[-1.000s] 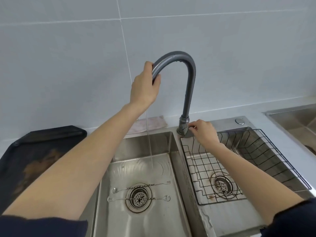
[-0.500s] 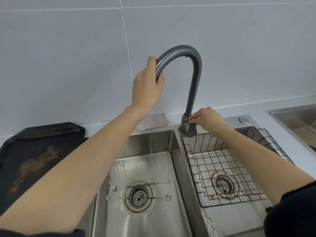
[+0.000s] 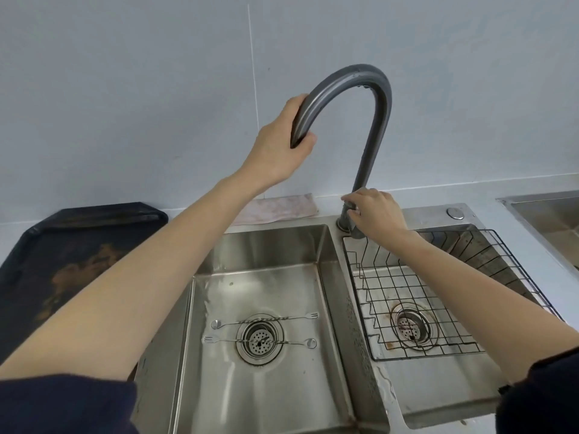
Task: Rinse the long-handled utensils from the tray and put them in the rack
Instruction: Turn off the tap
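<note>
Two thin long-handled metal forks lie across the drain of the left sink basin (image 3: 326, 255), the upper fork (image 3: 266, 319) with its tines to the right, the lower fork (image 3: 260, 341) with its tines to the left. My left hand (image 3: 279, 148) grips the spout end of the grey gooseneck faucet (image 3: 372, 126). My right hand (image 3: 374, 211) holds the faucet's lever at its base. The black wire rack (image 3: 407, 277) sits in the right basin with nothing in it. The dark tray (image 3: 62, 245) lies at the left on the counter. I see no water stream.
A pale cloth (image 3: 282, 208) lies on the counter behind the left basin. A round metal button (image 3: 455, 213) sits on the sink deck behind the rack. Another steel basin (image 3: 548, 220) starts at the far right. The tiled wall stands close behind the faucet.
The thin stream of water from the spout has stopped. My right hand has shifted on the lever at the faucet's base. My left hand keeps its hold on the spout.
</note>
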